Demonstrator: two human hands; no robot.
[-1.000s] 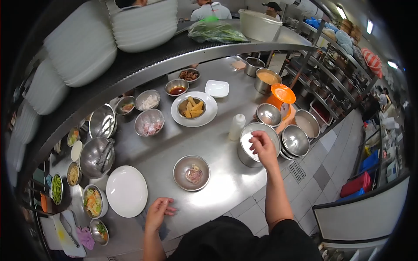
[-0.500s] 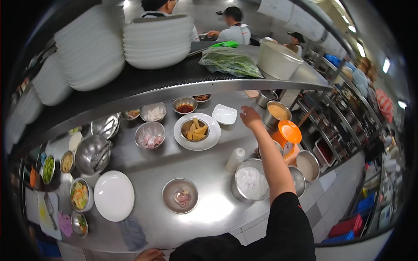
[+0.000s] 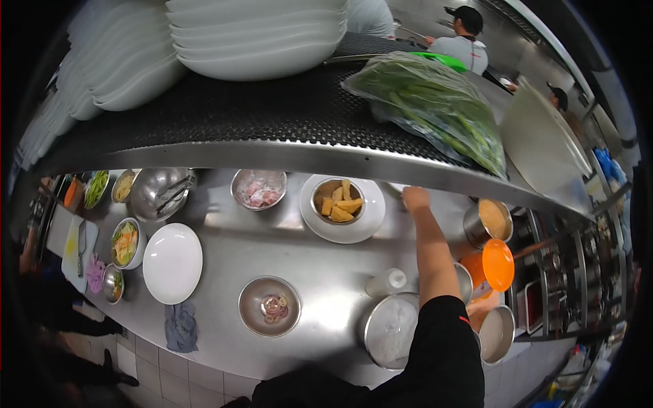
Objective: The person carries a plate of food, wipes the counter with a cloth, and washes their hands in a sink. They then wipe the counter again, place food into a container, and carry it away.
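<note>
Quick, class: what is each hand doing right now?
Left hand: out of view.
Right hand: at the white dish; whether it grips cannot be told.

The table (image 3: pixel 221 251) is smooth, shiny metal. Above it, a rough, pitted mat (image 3: pixel 272 115) bears a glossy, crinkled plastic bag (image 3: pixel 435 109). On the table are a shiny metal bowl (image 3: pixel 250 307), glossy plate (image 3: pixel 173 264), smooth plastic bottle (image 3: pixel 386 281), matt, rumpled cloth (image 3: pixel 180 328) and a dish (image 3: pixel 396 185), smooth where it shows.
</note>
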